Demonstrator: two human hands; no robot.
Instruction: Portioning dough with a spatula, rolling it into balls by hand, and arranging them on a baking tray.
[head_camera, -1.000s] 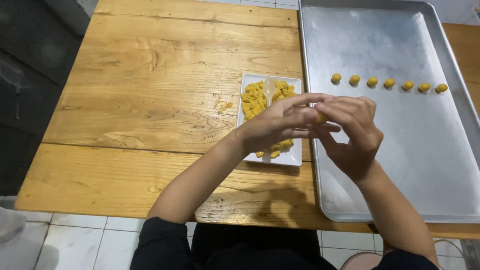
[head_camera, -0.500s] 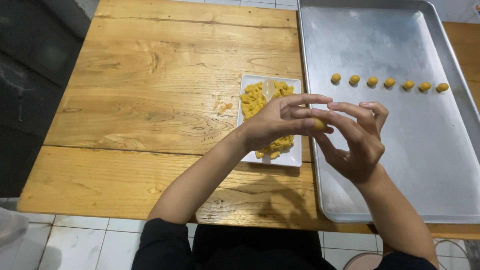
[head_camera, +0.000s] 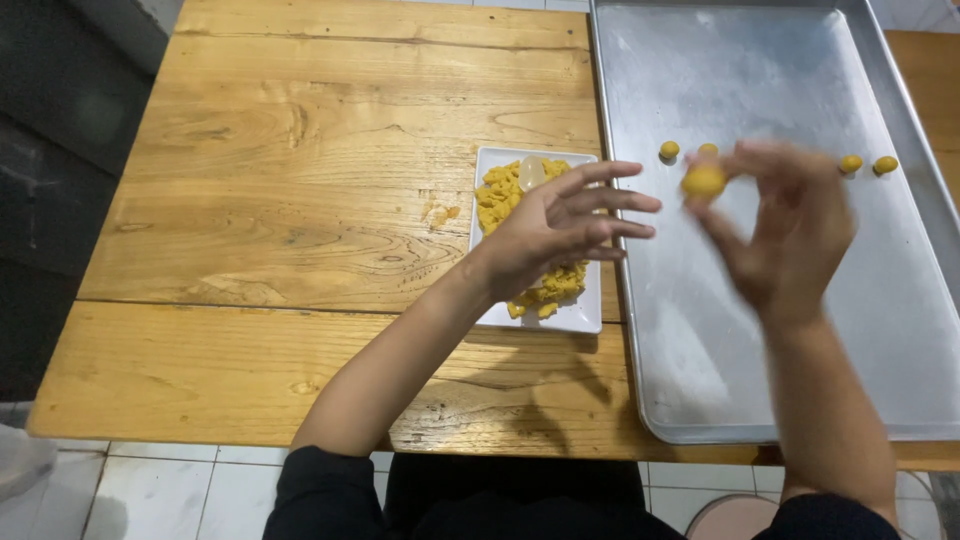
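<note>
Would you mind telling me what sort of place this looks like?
Probably a home or small bakery kitchen: a large metal baking tray holding a row of small yellow dough balls, and a white plate of yellow dough pieces, on a wooden table over a tiled floor.

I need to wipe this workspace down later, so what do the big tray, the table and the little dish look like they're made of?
Tray: bare metal, likely aluminium or steel, with a dull brushed grey sheen and a rolled rim.
Table: wooden planks, clear grain and knots, satin finish.
Dish: glossy white, probably ceramic; plastic can't be ruled out.
</note>
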